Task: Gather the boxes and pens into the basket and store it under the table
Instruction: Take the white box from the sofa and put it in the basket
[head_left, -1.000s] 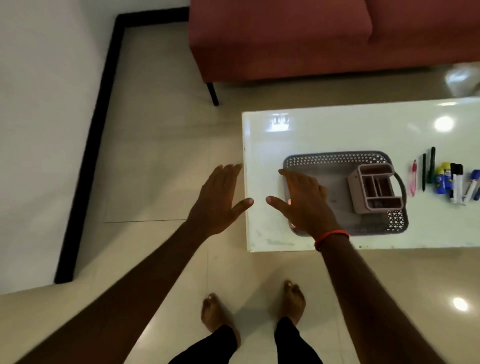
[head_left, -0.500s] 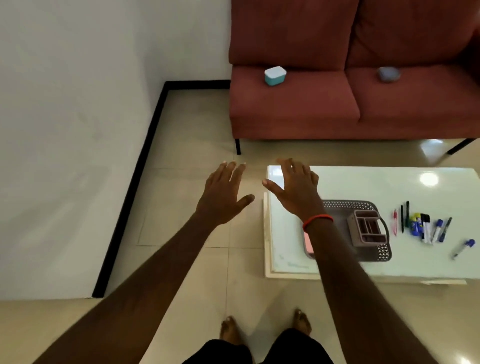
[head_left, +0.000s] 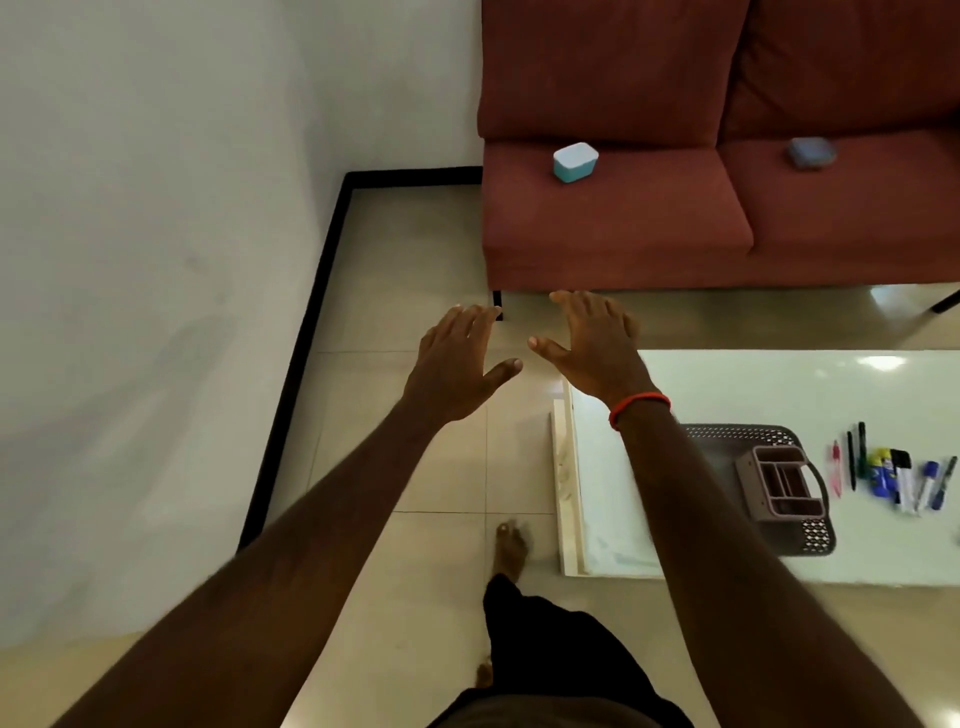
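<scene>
The right forearm (head_left: 691, 499) hides the left part of the basket (head_left: 810, 540). The pens (head_left: 893, 475) near the table's (head_left: 727, 379) right edge are blurred. The sofa (head_left: 727, 223) is cut off right; its far box (head_left: 809, 152) is blurred.

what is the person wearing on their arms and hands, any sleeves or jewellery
Both forearms are bare, with no sleeves in view. The right hand has a thin orange-red cord bracelet around its wrist. The left hand and its wrist carry nothing: no watch, ring or glove shows on either hand. Lower down, dark trousers and a bare foot are visible.
</scene>
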